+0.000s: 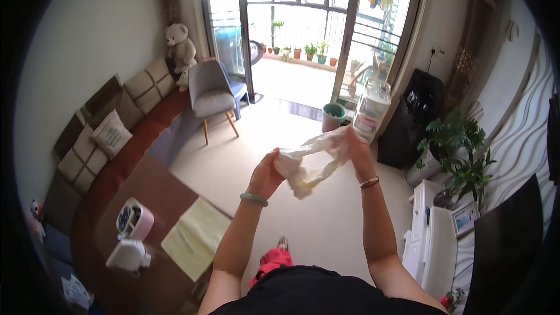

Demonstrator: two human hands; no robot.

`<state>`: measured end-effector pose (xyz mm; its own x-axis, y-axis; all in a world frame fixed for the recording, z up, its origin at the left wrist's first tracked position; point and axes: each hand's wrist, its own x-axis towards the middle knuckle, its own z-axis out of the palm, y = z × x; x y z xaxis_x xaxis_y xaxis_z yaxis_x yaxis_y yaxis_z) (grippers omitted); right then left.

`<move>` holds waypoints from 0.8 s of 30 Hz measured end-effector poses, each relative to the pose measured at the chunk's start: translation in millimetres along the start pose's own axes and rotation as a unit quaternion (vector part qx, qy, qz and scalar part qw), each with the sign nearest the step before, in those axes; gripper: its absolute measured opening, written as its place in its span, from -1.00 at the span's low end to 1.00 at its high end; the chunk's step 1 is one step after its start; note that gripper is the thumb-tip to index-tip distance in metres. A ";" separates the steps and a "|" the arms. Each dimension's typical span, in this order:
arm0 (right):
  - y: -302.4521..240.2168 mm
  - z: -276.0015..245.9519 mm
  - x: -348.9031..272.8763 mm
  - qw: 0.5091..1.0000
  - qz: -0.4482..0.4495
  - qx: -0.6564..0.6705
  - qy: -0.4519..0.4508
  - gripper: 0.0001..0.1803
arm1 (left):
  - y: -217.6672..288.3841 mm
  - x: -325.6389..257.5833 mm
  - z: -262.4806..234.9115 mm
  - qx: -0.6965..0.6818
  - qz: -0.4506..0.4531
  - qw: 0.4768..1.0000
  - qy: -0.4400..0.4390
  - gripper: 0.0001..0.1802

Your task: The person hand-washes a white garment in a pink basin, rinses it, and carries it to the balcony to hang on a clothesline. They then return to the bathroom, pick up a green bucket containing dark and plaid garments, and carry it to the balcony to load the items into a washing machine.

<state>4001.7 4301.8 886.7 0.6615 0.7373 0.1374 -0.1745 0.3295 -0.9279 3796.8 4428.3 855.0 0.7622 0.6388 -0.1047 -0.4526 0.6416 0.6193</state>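
Observation:
I hold a thin, whitish translucent plastic bag (303, 182) up in front of me, stretched between both hands. Its crumpled edges form a loop with a gap through which the floor shows. My left hand (268, 176), below a green bangle, is closed on the left side of the bag. At the upper right end, my right hand (360, 154) grips the bag's other side; a thin bracelet circles that wrist. Some of the fingers are hidden by the bag and slightly blurred. Beyond it on the floor stands a pink bin (333, 119) with a green rim.
A wooden table (157, 184) at left bears a yellowish sheet (197, 238), a pink container (143, 224) and a white object. Farther off are a grey chair (211, 96) and clear drawers (372, 105). To the right stand a plant (455, 146) and a white cabinet (421, 221).

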 end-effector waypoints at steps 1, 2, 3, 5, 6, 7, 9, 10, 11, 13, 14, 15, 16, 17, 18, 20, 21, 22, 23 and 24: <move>3.6 -0.9 27.0 0.998 0.017 0.054 0.034 -0.56 | 11.5 29.2 -12.0 -0.008 0.019 0.999 0.026 -0.65; 11.2 -11.1 55.6 0.996 0.008 0.074 0.043 -0.56 | 26.8 57.4 -15.5 0.069 0.077 0.994 0.030 -0.66; 14.8 -21.9 82.4 0.995 0.001 0.090 0.051 -0.56 | 43.4 81.7 -18.4 0.139 0.136 0.980 0.038 -0.67; 10.5 -47.4 128.0 0.997 -0.005 0.069 0.040 -0.56 | 76.8 133.0 -34.9 0.219 0.197 0.955 0.043 -0.69; 5.4 -55.4 143.0 0.999 -0.003 0.038 0.022 -0.56 | 93.7 153.7 -40.6 0.237 0.198 0.950 0.042 -0.70; 3.9 -57.0 161.2 1.000 -0.001 0.008 0.003 -0.56 | 102.4 173.3 -42.0 0.180 0.226 0.957 0.029 -0.68; 12.8 -45.2 200.7 0.996 -0.010 0.091 0.002 -0.63 | 79.9 230.2 -27.9 0.215 0.202 0.955 -0.021 -0.65; 17.6 -40.0 221.1 0.991 -0.012 0.133 -0.003 -0.66 | 72.0 256.4 -27.5 0.232 0.191 0.953 -0.040 -0.63; 44.4 -64.4 253.9 0.971 -0.143 -0.193 -0.002 -0.69 | 57.5 296.5 -33.9 0.397 0.039 0.912 -0.095 -0.59; 42.7 -60.1 295.2 0.973 -0.023 -0.229 -0.022 -0.72 | 49.4 334.6 -35.3 0.392 0.060 0.918 -0.021 -0.63; 35.5 -56.2 316.8 0.999 0.004 -0.052 -0.013 -0.72 | 59.9 352.6 -33.5 0.334 0.083 0.938 0.036 -0.60; 24.9 -49.2 333.6 0.999 0.004 -0.026 -0.027 -0.71 | 70.4 371.7 -35.4 0.418 0.096 0.902 0.049 -0.58; 10.5 -40.5 354.3 0.999 0.004 0.000 -0.042 -0.71 | 85.0 392.2 -37.3 0.499 0.108 0.858 0.062 -0.55; 1.9 -35.5 370.1 0.998 0.013 0.022 -0.050 -0.70 | 88.8 408.2 -38.9 0.572 0.107 0.810 0.074 -0.53; 0.4 -35.1 391.9 0.997 0.023 0.002 -0.079 -0.69 | 91.5 428.4 -33.0 0.681 0.168 0.712 0.047 -0.46; -9.2 -29.5 447.4 0.988 0.038 -0.033 -0.145 -0.66 | 99.3 465.4 1.4 0.768 0.187 0.612 0.004 -0.48; -10.8 -24.8 472.1 0.980 0.022 -0.085 -0.176 -0.64 | 100.5 484.9 18.7 0.726 0.247 0.642 -0.001 -0.49; -11.1 -22.5 496.9 0.969 0.012 -0.136 -0.204 -0.62 | 99.4 507.1 35.3 0.679 0.298 0.671 -0.006 -0.48; -10.1 -19.6 521.9 0.957 0.027 -0.160 -0.239 -0.59 | 103.0 528.1 48.5 0.623 0.300 0.721 -0.055 -0.46; -7.7 -13.1 546.8 0.952 0.050 -0.164 -0.255 -0.60 | 110.6 551.9 60.1 0.561 0.305 0.763 -0.099 -0.43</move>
<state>4374.3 4694.6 964.4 0.1982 0.9734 0.1152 0.0743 0.1022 -0.9920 4195.3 4826.3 912.4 0.6729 0.5252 0.5210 -0.1550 -0.5886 0.7934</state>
